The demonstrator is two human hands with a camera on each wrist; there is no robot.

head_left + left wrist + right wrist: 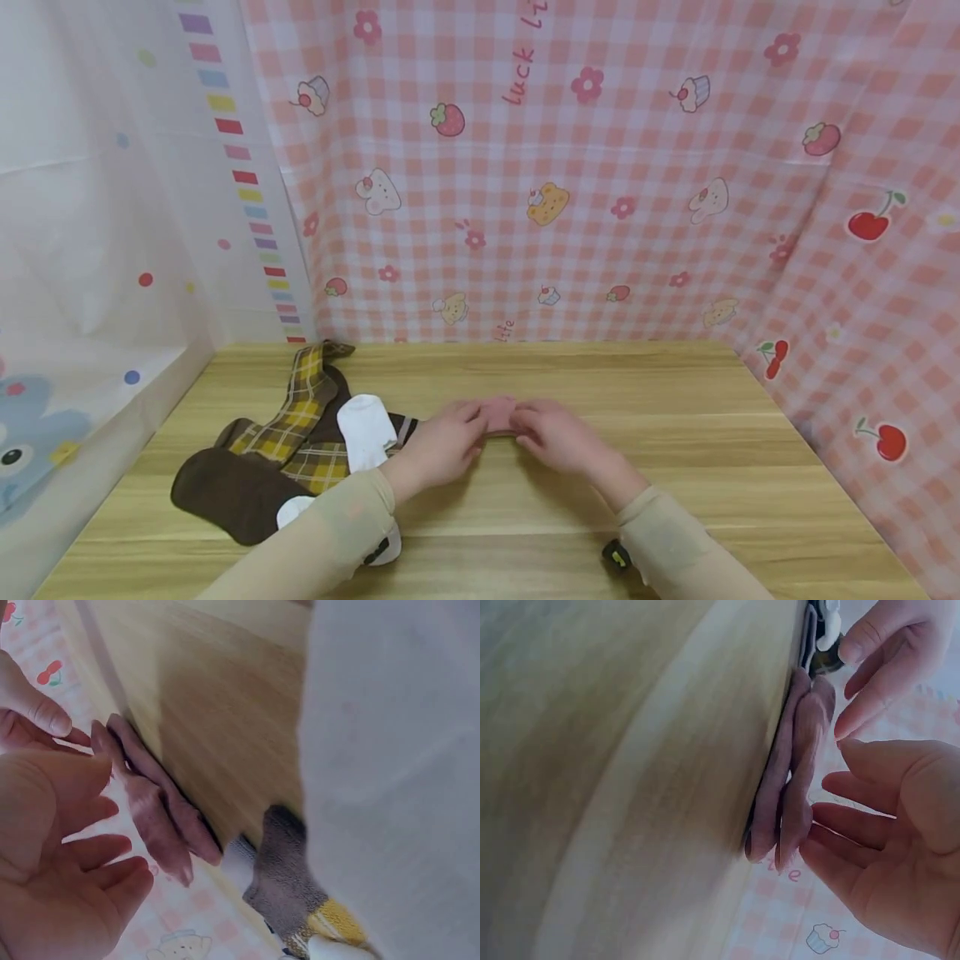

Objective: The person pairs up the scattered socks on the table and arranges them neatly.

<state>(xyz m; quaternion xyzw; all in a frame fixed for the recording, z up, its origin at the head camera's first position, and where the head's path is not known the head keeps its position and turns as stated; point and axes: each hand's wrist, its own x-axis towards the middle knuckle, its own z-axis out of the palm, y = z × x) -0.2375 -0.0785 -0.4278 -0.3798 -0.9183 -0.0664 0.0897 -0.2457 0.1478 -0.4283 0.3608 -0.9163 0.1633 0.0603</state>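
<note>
Pink socks (497,414) between left hand (444,443) and right hand (561,437).
Both hands' fingers loosely bent, slightly apart; white sock (365,427) left of left fingers.

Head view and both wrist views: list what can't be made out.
- Pink cloth, head view: edges partly hidden by the fingers.
- Lower white cloth, head view: partly covered by the left sleeve.
- Small dark object, head view: too small to identify.
- Grey-and-yellow cloth, left wrist view: partly hidden by pale fabric.
- Right hand, right wrist view: cut off by the right edge.
</note>
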